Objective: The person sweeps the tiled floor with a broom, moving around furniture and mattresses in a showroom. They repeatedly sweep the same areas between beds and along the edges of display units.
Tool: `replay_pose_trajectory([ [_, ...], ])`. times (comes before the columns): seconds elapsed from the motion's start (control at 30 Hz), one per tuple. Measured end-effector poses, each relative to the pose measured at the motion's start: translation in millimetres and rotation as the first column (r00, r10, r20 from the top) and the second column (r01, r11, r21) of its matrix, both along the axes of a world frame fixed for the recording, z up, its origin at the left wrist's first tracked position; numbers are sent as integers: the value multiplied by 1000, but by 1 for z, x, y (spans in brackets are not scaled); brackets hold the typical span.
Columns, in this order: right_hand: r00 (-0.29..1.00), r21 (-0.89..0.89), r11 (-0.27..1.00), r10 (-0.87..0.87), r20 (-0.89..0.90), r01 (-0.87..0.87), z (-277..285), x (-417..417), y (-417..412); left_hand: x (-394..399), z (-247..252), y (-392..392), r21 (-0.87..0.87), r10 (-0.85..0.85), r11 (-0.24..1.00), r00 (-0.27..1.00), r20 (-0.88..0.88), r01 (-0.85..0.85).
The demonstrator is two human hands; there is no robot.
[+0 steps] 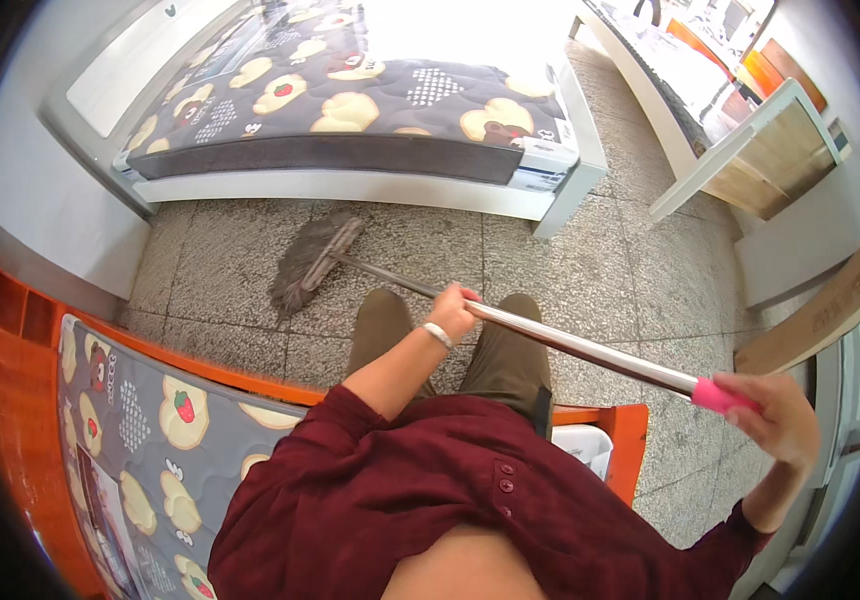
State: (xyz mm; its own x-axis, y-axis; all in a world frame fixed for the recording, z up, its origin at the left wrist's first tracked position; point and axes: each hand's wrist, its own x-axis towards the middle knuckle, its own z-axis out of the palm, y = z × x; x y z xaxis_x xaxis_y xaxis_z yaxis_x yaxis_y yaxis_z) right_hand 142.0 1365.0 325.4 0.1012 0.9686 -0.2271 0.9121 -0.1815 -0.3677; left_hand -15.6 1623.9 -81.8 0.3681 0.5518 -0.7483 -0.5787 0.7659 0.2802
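Observation:
A flat dust mop with a grey fringed head (310, 262) rests on the speckled floor tiles, in front of a white bed. From its head a shiny metal handle (580, 340) slants across my legs toward the right. My left hand (456, 313), with a light band on its wrist, is closed around the middle of that handle. At the handle's far end, my right hand (775, 412) holds the pink grip (722, 397). The head's fringe lies spread on its left side.
Ahead stands the white bed frame (347, 187) with a patterned mattress (400, 105). An orange bed frame (197, 364) with a similar mattress (167, 465) is close behind me on the left. Another bed (707, 172) and a cardboard piece (812, 319) border the right. Tiled floor (610, 277) runs between.

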Motion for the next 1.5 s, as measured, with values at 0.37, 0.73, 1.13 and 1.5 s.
replay_pose_trajectory([
  [0.37, 756, 49, 756, -654, 30, 652, 49, -28, -119, 172, 68, -124, -229, -487, 834, 865, 124, 502],
  [0.73, 551, 32, 557, -809, -202, 830, -59, -41, -81, 197, 3, -60, 27, -620, 785, 785, 7, 619],
  [1.13, 787, 35, 791, -602, -132, 611, -32, -35, -96, 131, 34, -62, -114, -370, 917, 922, 113, 382],
  [1.5, 945, 7, 954, -295, -140, 299, 2, 14, -92, 29, 44, -95, -239, -40, 967, 982, 186, 85],
])
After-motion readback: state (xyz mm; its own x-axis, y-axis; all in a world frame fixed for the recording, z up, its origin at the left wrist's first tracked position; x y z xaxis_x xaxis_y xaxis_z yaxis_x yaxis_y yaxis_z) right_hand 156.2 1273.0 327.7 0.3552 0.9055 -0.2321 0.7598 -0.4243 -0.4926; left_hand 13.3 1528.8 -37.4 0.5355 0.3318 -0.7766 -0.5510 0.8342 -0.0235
